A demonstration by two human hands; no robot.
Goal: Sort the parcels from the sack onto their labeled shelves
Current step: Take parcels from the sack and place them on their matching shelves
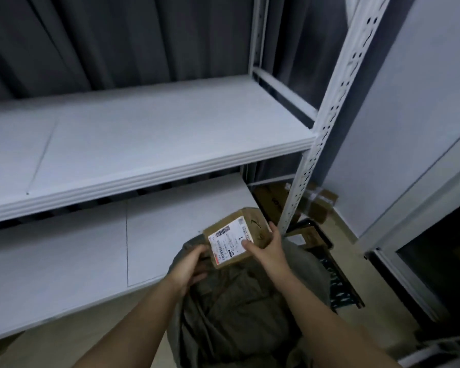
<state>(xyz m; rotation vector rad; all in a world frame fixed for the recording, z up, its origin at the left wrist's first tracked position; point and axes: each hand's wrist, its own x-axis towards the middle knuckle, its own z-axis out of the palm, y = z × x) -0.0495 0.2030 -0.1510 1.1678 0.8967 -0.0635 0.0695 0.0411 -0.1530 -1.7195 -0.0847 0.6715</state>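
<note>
A small brown cardboard parcel [237,235] with a white barcode label is lifted just above the mouth of a grey-green cloth sack [239,314]. My right hand [266,248] grips the parcel's right side, thumb on the label. My left hand [191,264] holds the sack's rim at the left, fingers curled round the cloth. A white metal rack stands in front: its upper shelf [149,128] and lower shelf [64,261] both show bare boards.
The rack's perforated white upright [319,134] rises just right of the parcel. Behind it on the floor lie cardboard boxes [319,205] and a dark crate [337,282]. A pale wall and a door frame [409,221] close off the right side. Dark curtains hang behind.
</note>
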